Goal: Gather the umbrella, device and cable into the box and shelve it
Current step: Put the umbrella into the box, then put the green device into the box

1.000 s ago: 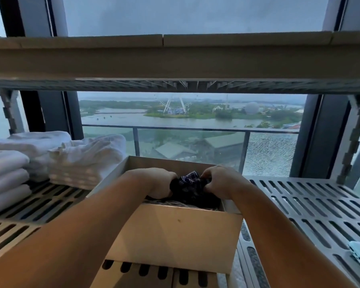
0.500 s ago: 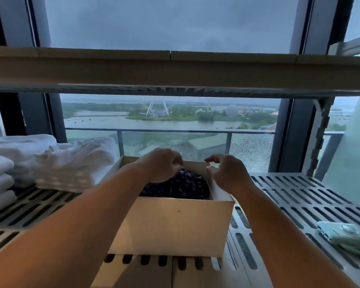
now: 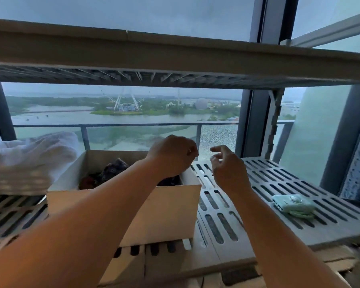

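An open cardboard box stands on the slotted shelf. Inside it lies a dark plaid folded umbrella, partly hidden by my left forearm. My left hand hovers above the box's right rear corner, fingers loosely curled, holding nothing. My right hand is just right of the box above the shelf, fingers relaxed and empty. A mint-green device lies on the shelf to the right, with a green cable under its front edge.
Folded white towels are stacked left of the box. An upper shelf runs overhead. A window with a balcony rail is behind. A shelf upright stands at the back right.
Both hands have lifted out of the box and let go of the umbrella. They moved right, my right hand now past the box's right wall. The view turned right, showing the device more fully.
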### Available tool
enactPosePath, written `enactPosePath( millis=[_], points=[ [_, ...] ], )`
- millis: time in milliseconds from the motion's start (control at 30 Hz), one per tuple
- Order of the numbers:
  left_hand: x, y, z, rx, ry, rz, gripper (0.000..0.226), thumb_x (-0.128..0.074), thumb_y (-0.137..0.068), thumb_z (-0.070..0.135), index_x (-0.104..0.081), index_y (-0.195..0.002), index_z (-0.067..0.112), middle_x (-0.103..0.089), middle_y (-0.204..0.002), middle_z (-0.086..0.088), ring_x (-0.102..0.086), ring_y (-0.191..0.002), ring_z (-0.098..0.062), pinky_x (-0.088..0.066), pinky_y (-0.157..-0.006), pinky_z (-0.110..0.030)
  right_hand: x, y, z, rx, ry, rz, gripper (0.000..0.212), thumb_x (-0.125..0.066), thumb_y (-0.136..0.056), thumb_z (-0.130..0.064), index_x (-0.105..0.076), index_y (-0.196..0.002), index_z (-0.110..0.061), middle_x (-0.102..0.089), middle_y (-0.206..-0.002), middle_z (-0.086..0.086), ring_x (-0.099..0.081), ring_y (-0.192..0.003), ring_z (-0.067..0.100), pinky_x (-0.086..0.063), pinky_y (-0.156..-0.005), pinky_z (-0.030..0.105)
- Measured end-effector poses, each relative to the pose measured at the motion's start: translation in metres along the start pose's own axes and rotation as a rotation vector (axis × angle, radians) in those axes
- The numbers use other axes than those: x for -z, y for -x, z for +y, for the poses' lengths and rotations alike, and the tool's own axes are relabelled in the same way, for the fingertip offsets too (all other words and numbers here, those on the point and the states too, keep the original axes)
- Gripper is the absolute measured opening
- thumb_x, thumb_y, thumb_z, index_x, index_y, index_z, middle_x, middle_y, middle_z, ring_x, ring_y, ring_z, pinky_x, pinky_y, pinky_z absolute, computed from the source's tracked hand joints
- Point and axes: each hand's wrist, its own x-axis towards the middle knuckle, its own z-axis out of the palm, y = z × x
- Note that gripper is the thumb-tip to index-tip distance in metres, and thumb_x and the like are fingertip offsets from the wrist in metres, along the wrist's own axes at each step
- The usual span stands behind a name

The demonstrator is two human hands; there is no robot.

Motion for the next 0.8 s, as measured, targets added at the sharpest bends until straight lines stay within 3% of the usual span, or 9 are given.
enactPosePath(
  millis=[300,400,567,800],
  points=[
    [-0.025,-0.034,0.070,-0.083,-0.056,-0.075,0.027,-0.042,-0.098,0.042,-0.066,-0.108,0.036,-0.069,-0.106,0.008,-0.064,-0.093,-0.016,-0.057,-0.077,-0.035,0.045,-0.006,0.063,-0.073,0.022,0.041,0.027,-0.049,-0.098,-0.015,-0.063,-0.119,-0.023,-0.071,-0.108,0.005,-0.066,-0.092,0.019,-0.049,-0.078,0.029],
    [-0.045,-0.046,0.093,-0.070,-0.037,-0.125,0.024,-0.046,-0.098,0.047,-0.066,-0.110,0.040,-0.067,-0.111,0.015,-0.062,-0.095,-0.010,-0.046,-0.060,-0.022,0.064,-0.008,0.091,-0.089,0.068,0.037,0.027,-0.052,-0.096,-0.015,-0.063,-0.119,-0.021,-0.071,-0.108,0.004,-0.065,-0.097,0.019,-0.043,-0.078,0.026],
    [-0.085,-0.061,0.131,-0.071,-0.015,-0.210,0.028,-0.049,-0.097,0.048,-0.063,-0.120,0.039,-0.066,-0.121,0.010,-0.062,-0.106,-0.016,-0.056,-0.085,-0.037,0.096,-0.010,0.135,-0.079,0.176,0.024,0.025,-0.057,-0.092,-0.018,-0.065,-0.117,-0.018,-0.070,-0.108,0.006,-0.064,-0.099,0.022,-0.047,-0.083,0.028],
    [-0.136,-0.075,0.185,-0.073,0.021,-0.304,0.043,-0.058,-0.093,0.052,-0.055,-0.132,0.033,-0.062,-0.130,0.005,-0.063,-0.107,-0.016,-0.056,-0.086,-0.041,0.130,-0.012,0.191,-0.105,0.225,-0.010,0.024,-0.057,-0.093,-0.018,-0.067,-0.115,-0.017,-0.069,-0.111,0.007,-0.064,-0.105,0.024,-0.050,-0.088,0.032]
  ],
)
